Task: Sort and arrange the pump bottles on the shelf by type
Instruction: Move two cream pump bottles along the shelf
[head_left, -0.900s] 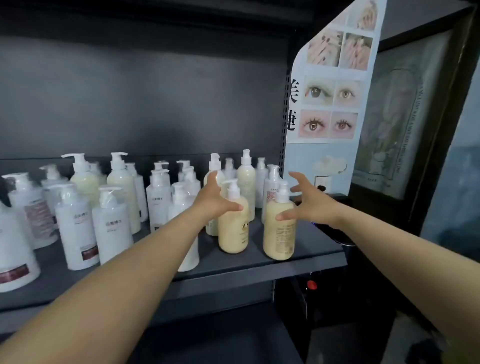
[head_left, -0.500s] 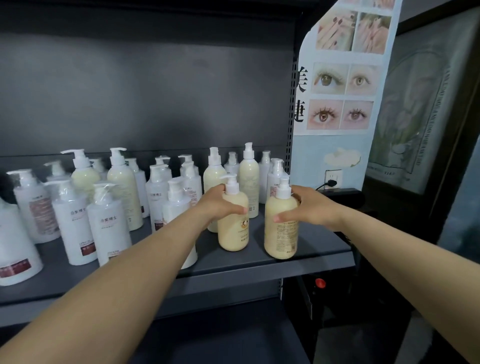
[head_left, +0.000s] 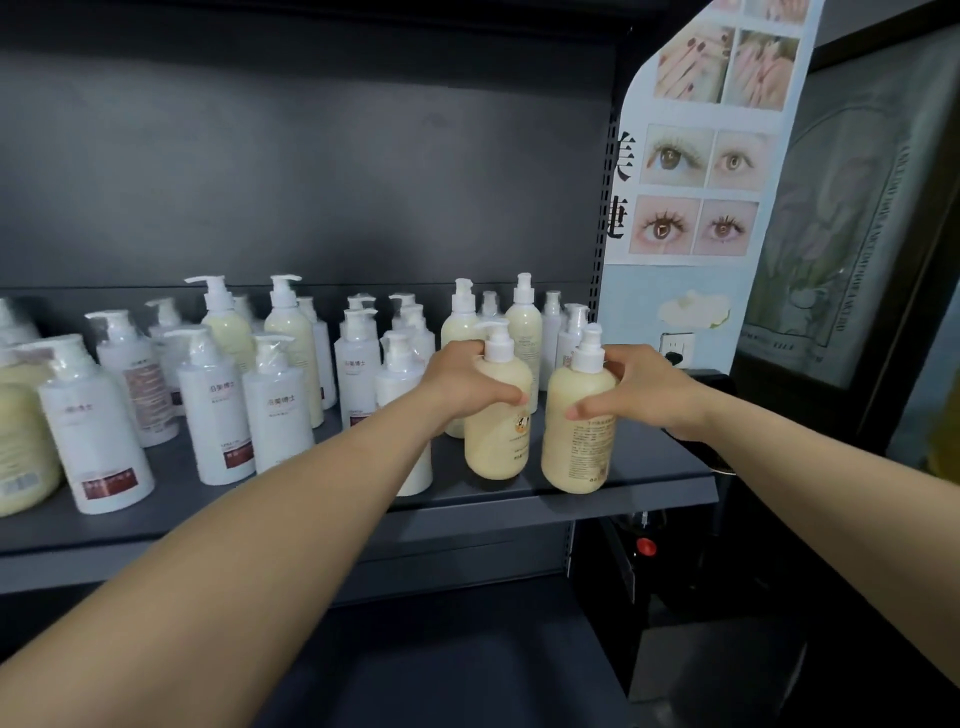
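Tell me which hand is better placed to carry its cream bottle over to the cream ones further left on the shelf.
Left, probably. The left hand grips the left cream bottle, nearer that group; the right hand would have to cross it with the right cream bottle.

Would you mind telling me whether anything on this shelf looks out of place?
Yes: cream bottles stand among the white bottles at the back, so types are mixed. Nothing looks tipped or spilled.

Dark grey shelf — white and cream pump bottles upright
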